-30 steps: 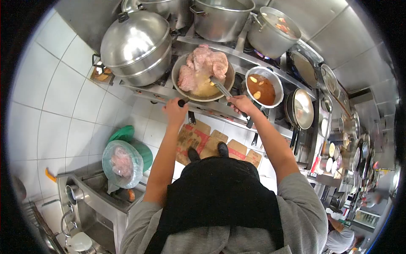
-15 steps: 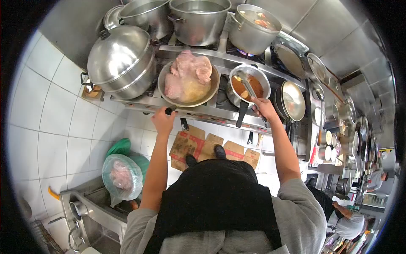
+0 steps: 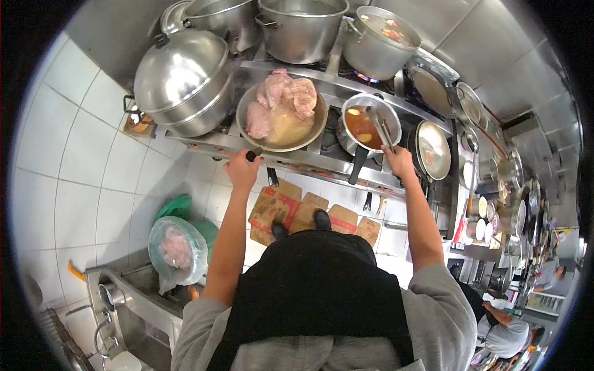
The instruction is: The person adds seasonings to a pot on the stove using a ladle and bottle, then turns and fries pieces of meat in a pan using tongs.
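My left hand (image 3: 241, 170) is closed round the black handle (image 3: 252, 154) of a wide frying pan (image 3: 242, 135) on the stove. Large pieces of pale pink meat (image 3: 281, 99) lie in the pan, with a cloudy, yellowish liquid around them. My right hand (image 3: 399, 162) grips metal tongs (image 3: 381, 128), whose far end reaches into a saucepan (image 3: 395, 114) with a black handle. Reddish-brown liquid (image 3: 371, 123) fills part of that saucepan, and yellowish chunks (image 3: 365, 137) show in it. The ends of the tongs are hard to make out.
Behind stand large pots (image 3: 303, 37), one with vegetables floating (image 3: 391, 32). A domed steamer (image 3: 179, 80) is at the left, stacked pans (image 3: 433, 150) at the right. Below left are a lined bin (image 3: 162, 247) and a sink (image 3: 139, 318). Cardboard (image 3: 272, 207) covers the floor; a co-worker (image 3: 504, 334) stands far right.
My right hand and the tongs have shifted within the saucepan, the tongs now nearer its right side. The liquid's surface looks different, with more yellowish chunks showing. My left hand keeps the pan handle.
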`<move>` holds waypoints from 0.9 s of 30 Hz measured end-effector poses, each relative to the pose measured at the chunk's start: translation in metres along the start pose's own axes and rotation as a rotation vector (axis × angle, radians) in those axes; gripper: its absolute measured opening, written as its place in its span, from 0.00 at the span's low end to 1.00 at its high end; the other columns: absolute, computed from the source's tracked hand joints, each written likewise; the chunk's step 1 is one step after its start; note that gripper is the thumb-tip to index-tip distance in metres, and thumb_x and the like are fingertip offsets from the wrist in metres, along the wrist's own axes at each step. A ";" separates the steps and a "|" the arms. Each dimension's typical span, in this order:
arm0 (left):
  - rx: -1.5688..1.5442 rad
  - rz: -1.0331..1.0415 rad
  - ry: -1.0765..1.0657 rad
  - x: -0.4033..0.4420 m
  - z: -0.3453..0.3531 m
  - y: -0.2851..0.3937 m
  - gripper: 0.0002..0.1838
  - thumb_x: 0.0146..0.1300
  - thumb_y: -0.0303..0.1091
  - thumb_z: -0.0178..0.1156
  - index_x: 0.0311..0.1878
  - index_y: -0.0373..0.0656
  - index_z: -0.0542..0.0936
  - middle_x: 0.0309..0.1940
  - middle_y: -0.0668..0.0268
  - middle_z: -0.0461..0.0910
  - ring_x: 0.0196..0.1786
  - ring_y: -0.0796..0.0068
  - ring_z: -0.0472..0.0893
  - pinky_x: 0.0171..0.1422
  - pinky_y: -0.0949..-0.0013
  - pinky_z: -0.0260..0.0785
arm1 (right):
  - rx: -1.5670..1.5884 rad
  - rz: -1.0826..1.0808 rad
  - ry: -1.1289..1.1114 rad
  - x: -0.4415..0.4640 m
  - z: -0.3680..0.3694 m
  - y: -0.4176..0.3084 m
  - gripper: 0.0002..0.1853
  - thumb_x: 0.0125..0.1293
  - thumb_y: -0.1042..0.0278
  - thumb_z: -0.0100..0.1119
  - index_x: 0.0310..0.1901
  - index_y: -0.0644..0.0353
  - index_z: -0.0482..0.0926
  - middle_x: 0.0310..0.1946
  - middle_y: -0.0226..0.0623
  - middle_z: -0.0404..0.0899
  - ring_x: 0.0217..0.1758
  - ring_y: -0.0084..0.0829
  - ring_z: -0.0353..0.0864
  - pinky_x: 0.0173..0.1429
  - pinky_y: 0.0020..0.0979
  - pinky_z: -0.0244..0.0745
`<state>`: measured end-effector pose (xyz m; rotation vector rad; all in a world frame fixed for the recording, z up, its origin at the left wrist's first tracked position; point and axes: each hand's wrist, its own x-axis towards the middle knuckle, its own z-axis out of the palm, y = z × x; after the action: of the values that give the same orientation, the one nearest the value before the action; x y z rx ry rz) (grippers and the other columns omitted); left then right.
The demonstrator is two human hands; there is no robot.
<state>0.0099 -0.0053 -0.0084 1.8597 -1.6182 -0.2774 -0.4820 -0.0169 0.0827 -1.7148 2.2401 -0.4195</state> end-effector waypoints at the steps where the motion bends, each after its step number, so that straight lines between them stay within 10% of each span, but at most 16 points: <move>1: 0.004 0.003 -0.008 -0.001 0.000 0.001 0.17 0.55 0.46 0.71 0.42 0.46 0.83 0.41 0.61 0.83 0.50 0.54 0.81 0.55 0.47 0.62 | 0.032 -0.010 -0.013 -0.001 -0.001 -0.003 0.34 0.68 0.35 0.59 0.40 0.68 0.87 0.32 0.60 0.85 0.42 0.56 0.88 0.50 0.48 0.79; 11: 0.055 -0.005 -0.019 0.000 -0.005 0.007 0.18 0.57 0.46 0.70 0.44 0.45 0.83 0.41 0.60 0.83 0.52 0.55 0.80 0.59 0.46 0.61 | 0.143 -0.228 -0.462 -0.011 0.072 -0.130 0.38 0.64 0.34 0.61 0.32 0.75 0.84 0.27 0.61 0.83 0.38 0.57 0.87 0.50 0.51 0.78; 14: 0.120 0.011 0.022 0.001 -0.002 0.004 0.18 0.57 0.47 0.70 0.46 0.48 0.84 0.41 0.61 0.85 0.52 0.56 0.81 0.59 0.47 0.61 | 0.006 -0.231 -0.553 0.028 0.130 -0.151 0.31 0.68 0.40 0.61 0.33 0.69 0.85 0.22 0.48 0.82 0.23 0.38 0.86 0.34 0.36 0.80; 23: 0.105 0.041 -0.011 0.002 -0.008 0.011 0.18 0.57 0.46 0.68 0.44 0.43 0.82 0.41 0.58 0.83 0.52 0.56 0.80 0.60 0.49 0.60 | 0.421 0.020 -0.651 0.081 0.211 -0.196 0.21 0.66 0.52 0.64 0.27 0.65 0.79 0.15 0.42 0.74 0.16 0.37 0.76 0.20 0.42 0.69; 27: 0.114 0.016 -0.060 0.004 -0.013 0.011 0.18 0.57 0.45 0.69 0.44 0.43 0.82 0.40 0.58 0.83 0.51 0.56 0.80 0.60 0.50 0.60 | 0.204 -0.198 -0.601 0.089 0.217 -0.217 0.20 0.69 0.49 0.56 0.42 0.62 0.80 0.29 0.49 0.79 0.32 0.43 0.81 0.38 0.45 0.74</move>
<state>0.0085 -0.0052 0.0091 1.9392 -1.7206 -0.2409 -0.2265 -0.1694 -0.0338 -1.6774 1.5602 -0.1358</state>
